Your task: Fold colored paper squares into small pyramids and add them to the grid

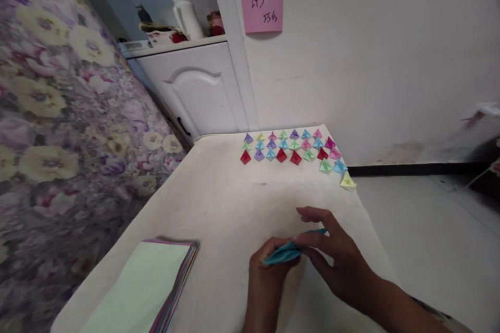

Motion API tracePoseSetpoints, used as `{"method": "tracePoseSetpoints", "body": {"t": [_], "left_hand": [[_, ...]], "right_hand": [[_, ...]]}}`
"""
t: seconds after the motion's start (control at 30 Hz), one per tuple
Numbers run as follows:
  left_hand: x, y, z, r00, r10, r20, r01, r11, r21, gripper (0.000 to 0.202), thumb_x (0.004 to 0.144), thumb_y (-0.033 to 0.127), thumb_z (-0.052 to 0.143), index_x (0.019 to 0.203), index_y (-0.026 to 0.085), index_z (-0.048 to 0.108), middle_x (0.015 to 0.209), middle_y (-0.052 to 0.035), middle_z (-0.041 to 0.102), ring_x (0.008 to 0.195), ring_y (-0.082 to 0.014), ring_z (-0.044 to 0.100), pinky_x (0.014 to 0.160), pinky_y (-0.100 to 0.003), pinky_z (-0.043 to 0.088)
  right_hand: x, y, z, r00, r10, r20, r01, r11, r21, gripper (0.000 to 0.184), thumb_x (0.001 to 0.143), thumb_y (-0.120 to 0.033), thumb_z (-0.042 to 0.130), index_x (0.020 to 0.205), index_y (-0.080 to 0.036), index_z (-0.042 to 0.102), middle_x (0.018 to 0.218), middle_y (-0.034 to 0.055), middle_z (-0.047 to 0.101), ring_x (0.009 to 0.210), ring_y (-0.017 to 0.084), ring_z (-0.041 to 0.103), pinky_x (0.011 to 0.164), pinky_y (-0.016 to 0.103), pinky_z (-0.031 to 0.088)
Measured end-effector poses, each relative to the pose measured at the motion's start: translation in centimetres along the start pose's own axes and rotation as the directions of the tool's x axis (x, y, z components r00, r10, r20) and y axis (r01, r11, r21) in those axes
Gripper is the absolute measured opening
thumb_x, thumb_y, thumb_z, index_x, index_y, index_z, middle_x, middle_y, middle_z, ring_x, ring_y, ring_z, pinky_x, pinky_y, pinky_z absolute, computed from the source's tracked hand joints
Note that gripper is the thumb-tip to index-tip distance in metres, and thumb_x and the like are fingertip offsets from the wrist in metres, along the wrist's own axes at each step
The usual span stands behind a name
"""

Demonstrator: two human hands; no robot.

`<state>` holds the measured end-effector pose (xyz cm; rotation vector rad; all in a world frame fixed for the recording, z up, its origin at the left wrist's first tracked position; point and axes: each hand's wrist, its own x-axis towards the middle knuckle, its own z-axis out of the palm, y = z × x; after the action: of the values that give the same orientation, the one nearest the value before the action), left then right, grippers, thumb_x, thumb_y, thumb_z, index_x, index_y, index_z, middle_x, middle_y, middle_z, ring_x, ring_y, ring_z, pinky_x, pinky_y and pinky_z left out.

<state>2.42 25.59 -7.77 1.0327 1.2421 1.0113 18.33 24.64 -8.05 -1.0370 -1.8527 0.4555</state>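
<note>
Between my two hands is a piece of folded blue paper (284, 254), held just above the table. My left hand (269, 260) is wrapped round its left part, with the thumb on top. At the paper's right side, my right hand (336, 255) pinches it between thumb and a finger while another finger is lifted away. A blue tip of the paper shows past the right fingers. The fingers hide the middle of the folds.
Several small folded paper pieces (281, 155) in many colours stand in rows at the table's (219, 192) far edge. A stack of coloured paper (144, 281) lies front left. Beyond are a floral curtain (78, 114), a white cabinet (195, 88) and a wall with a pink note (262, 0).
</note>
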Motion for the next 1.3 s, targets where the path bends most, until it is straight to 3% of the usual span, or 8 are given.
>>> {"method": "tracePoseSetpoints", "body": {"t": [0.2, 0.37, 0.63, 0.97, 1.1, 1.3], "left_hand": [[-0.1, 0.1, 0.1, 1.0, -0.011, 0.005, 0.011, 0.999, -0.04, 0.008, 0.059, 0.016, 0.072, 0.067, 0.016, 0.071, 0.066, -0.0034, 0.071, 0.065, -0.0174, 0.064, 0.061, -0.024, 0.05], [-0.1, -0.2, 0.1, 0.999, 0.004, 0.039, -0.002, 0.999, -0.049, 0.008, 0.061, 0.014, 0.07, 0.069, 0.015, 0.07, 0.076, -0.0059, 0.073, 0.072, -0.0189, 0.065, 0.066, -0.026, 0.05], [0.2, -0.3, 0.0, 0.998, -0.057, 0.016, 0.058, 0.996, -0.069, 0.015, 0.057, 0.009, 0.072, 0.07, 0.015, 0.07, 0.073, -0.0042, 0.073, 0.071, -0.018, 0.065, 0.066, -0.025, 0.05], [0.3, -1.0, 0.0, 0.992, -0.09, 0.093, 0.11, 0.964, -0.24, 0.013, 0.061, 0.019, 0.075, 0.07, 0.013, 0.067, 0.069, -0.0058, 0.071, 0.071, -0.0178, 0.065, 0.068, -0.027, 0.051], [0.4, -1.0, 0.0, 0.99, -0.105, 0.09, 0.123, 0.969, -0.216, 0.013, 0.058, 0.018, 0.076, 0.067, 0.013, 0.068, 0.066, -0.005, 0.071, 0.068, -0.0171, 0.064, 0.066, -0.026, 0.051], [0.5, -0.9, 0.2, 0.992, -0.106, 0.068, 0.116, 0.982, -0.149, 0.015, 0.054, 0.012, 0.076, 0.068, 0.014, 0.07, 0.064, -0.0027, 0.07, 0.064, -0.0146, 0.062, 0.063, -0.023, 0.049]], "right_hand": [[-0.2, 0.0, -0.1, 0.998, -0.05, -0.023, 0.051, 0.999, 0.008, 0.039, 0.081, -0.001, 0.046, 0.107, -0.027, 0.058, 0.13, 0.0082, 0.035, 0.114, 0.022, 0.044, 0.081, 0.036, 0.051], [-0.3, 0.0, -0.1, 0.997, -0.082, -0.017, 0.082, 0.997, 0.008, 0.041, 0.079, 0.003, 0.043, 0.102, -0.027, 0.06, 0.131, 0.0072, 0.035, 0.116, 0.023, 0.043, 0.079, 0.035, 0.05], [-0.4, 0.1, -0.2, 0.995, -0.095, -0.005, 0.095, 0.995, -0.018, 0.038, 0.079, 0.003, 0.044, 0.099, -0.026, 0.06, 0.131, 0.0069, 0.034, 0.116, 0.023, 0.043, 0.083, 0.036, 0.049], [-0.3, 0.2, 0.1, 0.999, 0.022, -0.041, -0.021, 1.0, 0.013, 0.028, 0.081, -0.003, 0.046, 0.092, -0.024, 0.061, 0.129, 0.0068, 0.037, 0.111, 0.022, 0.047, 0.086, 0.038, 0.049], [-0.1, 0.1, 0.1, 0.998, 0.058, -0.028, -0.057, 0.998, 0.036, 0.024, 0.081, -0.005, 0.048, 0.089, -0.024, 0.06, 0.128, 0.006, 0.038, 0.11, 0.021, 0.047, 0.088, 0.038, 0.047], [0.7, -0.3, -0.3, 0.973, 0.226, 0.051, -0.232, 0.96, 0.158, 0.018, 0.076, -0.005, 0.053, 0.08, -0.022, 0.057, 0.123, 0.0058, 0.044, 0.109, 0.02, 0.049, 0.089, 0.037, 0.045]]}}
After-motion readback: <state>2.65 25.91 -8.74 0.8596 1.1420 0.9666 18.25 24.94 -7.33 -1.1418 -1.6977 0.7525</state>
